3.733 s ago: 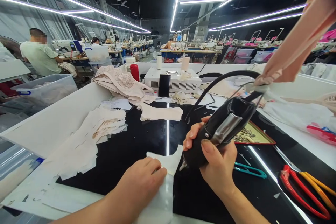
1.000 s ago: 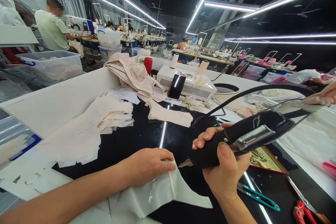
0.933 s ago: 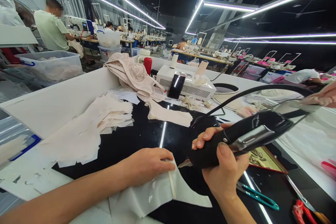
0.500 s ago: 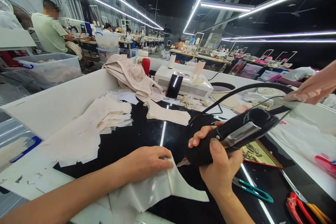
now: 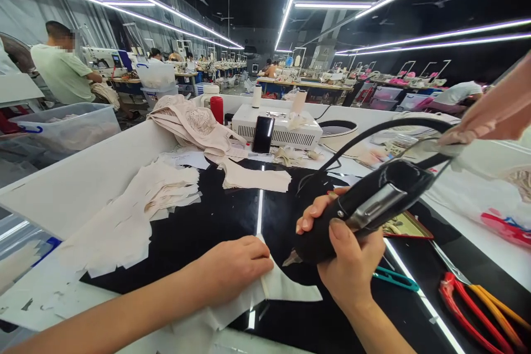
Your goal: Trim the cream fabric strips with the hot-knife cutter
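My left hand [image 5: 238, 265] rests on a pale cream fabric piece [image 5: 286, 287] near the table's front, its curled fingers gripping the upper edge beside a seam-like strip. Part of the cloth is hidden under that hand and forearm. My right hand [image 5: 348, 254] is wrapped around a black corded hand-held tool [image 5: 317, 240] with a silver lever along its side. The tool's small metal tip [image 5: 292, 258] points left toward the fabric, with a gap between them. Its cord [image 5: 357, 141] arches over the table.
Stacked fabric pieces [image 5: 120, 213] lie left; another fabric piece [image 5: 257, 177] lies ahead. Behind are a phone [image 5: 263, 134] and white box [image 5: 286, 127]. Teal-handled snips [image 5: 396, 278], a tray [image 5: 409, 227] and red- and orange-handled tools [image 5: 468, 304] lie right. A seated person [image 5: 62, 66] works far left.
The whole view has shifted slightly, so the table things appear further left. My left fingers have curled more over the fabric edge. My right hand keeps its grip on the black tool.
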